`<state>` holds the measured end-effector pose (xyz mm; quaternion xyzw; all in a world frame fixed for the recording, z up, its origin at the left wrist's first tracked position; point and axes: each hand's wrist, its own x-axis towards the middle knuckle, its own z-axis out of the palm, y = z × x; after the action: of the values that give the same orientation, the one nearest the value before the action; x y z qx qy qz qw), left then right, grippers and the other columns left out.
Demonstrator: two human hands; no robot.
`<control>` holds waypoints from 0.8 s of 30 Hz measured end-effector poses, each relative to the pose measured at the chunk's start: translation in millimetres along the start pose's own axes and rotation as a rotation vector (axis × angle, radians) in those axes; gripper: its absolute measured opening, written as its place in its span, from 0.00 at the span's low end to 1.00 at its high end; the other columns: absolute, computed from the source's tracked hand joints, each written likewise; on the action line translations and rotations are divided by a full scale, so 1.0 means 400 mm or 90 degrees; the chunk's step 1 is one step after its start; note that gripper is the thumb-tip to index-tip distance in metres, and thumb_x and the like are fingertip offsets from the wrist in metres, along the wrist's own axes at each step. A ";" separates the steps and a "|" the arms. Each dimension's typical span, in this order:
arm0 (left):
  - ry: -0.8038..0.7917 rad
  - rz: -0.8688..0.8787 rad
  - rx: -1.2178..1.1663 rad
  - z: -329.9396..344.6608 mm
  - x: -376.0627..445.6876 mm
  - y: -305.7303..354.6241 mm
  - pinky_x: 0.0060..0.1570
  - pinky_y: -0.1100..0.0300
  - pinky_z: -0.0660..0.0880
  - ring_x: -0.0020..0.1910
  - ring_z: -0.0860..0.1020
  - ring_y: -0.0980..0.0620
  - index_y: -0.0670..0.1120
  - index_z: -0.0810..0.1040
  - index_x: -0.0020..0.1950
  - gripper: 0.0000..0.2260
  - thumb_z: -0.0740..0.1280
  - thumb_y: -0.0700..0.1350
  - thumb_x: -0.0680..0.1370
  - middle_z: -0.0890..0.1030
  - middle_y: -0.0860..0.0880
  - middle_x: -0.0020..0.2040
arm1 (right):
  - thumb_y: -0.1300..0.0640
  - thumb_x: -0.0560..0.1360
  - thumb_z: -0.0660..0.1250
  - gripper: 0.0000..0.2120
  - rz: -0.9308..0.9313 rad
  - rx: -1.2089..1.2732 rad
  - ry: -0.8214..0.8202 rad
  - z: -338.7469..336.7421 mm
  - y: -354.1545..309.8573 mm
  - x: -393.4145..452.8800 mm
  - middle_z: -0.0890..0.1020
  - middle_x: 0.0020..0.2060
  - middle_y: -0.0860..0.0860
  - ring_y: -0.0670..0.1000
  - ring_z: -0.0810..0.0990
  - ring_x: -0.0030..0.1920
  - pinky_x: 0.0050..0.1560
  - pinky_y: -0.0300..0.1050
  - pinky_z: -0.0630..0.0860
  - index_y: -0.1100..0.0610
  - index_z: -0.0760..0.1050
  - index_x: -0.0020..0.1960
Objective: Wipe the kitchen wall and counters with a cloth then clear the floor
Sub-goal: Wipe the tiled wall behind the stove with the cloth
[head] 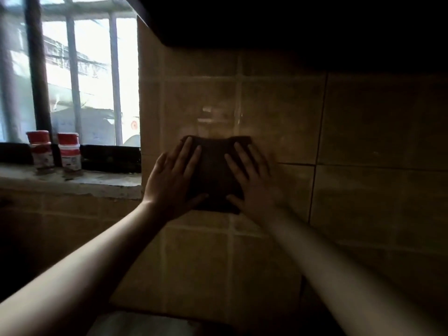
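Observation:
A dark brown cloth (214, 175) lies flat against the beige tiled wall (363, 122), roughly at the middle of the view. My left hand (173, 179) presses its left side with straight, spread fingers. My right hand (252, 177) presses its right side the same way, fingers pointing up. Both thumbs point inward over the cloth's lower part. The cloth's centre shows between the two hands. The right hand looks slightly blurred.
Two red-and-white jars (41, 150) (69, 151) stand on the stone window sill (101, 181) at the left, before a barred window (80, 76). A dark cupboard or hood (291, 23) overhangs the wall. A pale counter edge (145, 323) shows at the bottom.

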<state>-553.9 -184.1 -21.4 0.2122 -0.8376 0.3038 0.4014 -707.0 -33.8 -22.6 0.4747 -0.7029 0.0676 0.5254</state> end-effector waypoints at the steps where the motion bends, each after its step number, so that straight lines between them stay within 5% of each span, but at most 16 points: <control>1: 0.002 0.000 0.001 -0.009 0.017 -0.009 0.63 0.43 0.66 0.73 0.62 0.39 0.41 0.56 0.75 0.42 0.53 0.68 0.70 0.59 0.37 0.75 | 0.34 0.67 0.65 0.46 0.003 -0.018 -0.011 -0.014 0.007 0.020 0.56 0.76 0.55 0.57 0.48 0.74 0.71 0.56 0.46 0.52 0.48 0.76; 8: 0.025 0.001 0.033 -0.082 0.134 -0.069 0.65 0.41 0.63 0.74 0.59 0.38 0.40 0.54 0.76 0.44 0.50 0.69 0.70 0.56 0.37 0.76 | 0.35 0.76 0.54 0.42 -0.033 -0.044 -0.077 -0.109 0.062 0.155 0.33 0.75 0.53 0.56 0.33 0.75 0.68 0.55 0.31 0.49 0.33 0.76; 11: 0.025 -0.020 0.032 -0.104 0.167 -0.066 0.68 0.42 0.59 0.75 0.55 0.40 0.41 0.50 0.77 0.46 0.47 0.71 0.69 0.52 0.38 0.77 | 0.35 0.76 0.55 0.41 -0.024 -0.014 -0.064 -0.128 0.092 0.178 0.34 0.75 0.51 0.54 0.34 0.75 0.72 0.57 0.38 0.49 0.34 0.76; 16: 0.024 -0.042 0.010 -0.113 0.183 -0.025 0.70 0.43 0.55 0.76 0.49 0.42 0.42 0.46 0.77 0.46 0.44 0.71 0.68 0.47 0.39 0.77 | 0.36 0.76 0.54 0.40 -0.022 -0.023 -0.049 -0.145 0.127 0.161 0.34 0.76 0.51 0.54 0.33 0.75 0.72 0.55 0.34 0.49 0.34 0.76; 20: 0.031 -0.037 -0.003 -0.133 0.206 0.031 0.71 0.43 0.52 0.77 0.46 0.43 0.42 0.44 0.77 0.45 0.52 0.70 0.71 0.45 0.40 0.77 | 0.36 0.76 0.54 0.40 -0.018 -0.036 -0.034 -0.143 0.181 0.137 0.35 0.76 0.51 0.56 0.35 0.76 0.65 0.50 0.27 0.49 0.35 0.77; 24: 0.028 -0.032 -0.014 -0.143 0.230 0.107 0.72 0.46 0.49 0.77 0.42 0.45 0.44 0.39 0.77 0.44 0.53 0.68 0.71 0.41 0.41 0.77 | 0.35 0.76 0.52 0.40 -0.003 -0.051 -0.056 -0.139 0.253 0.104 0.34 0.76 0.51 0.56 0.33 0.75 0.69 0.54 0.29 0.48 0.33 0.76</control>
<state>-602.5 -124.6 66.1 0.2219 -0.8263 0.2891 0.4293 -744.1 29.2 75.9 0.4577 -0.7261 0.0176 0.5128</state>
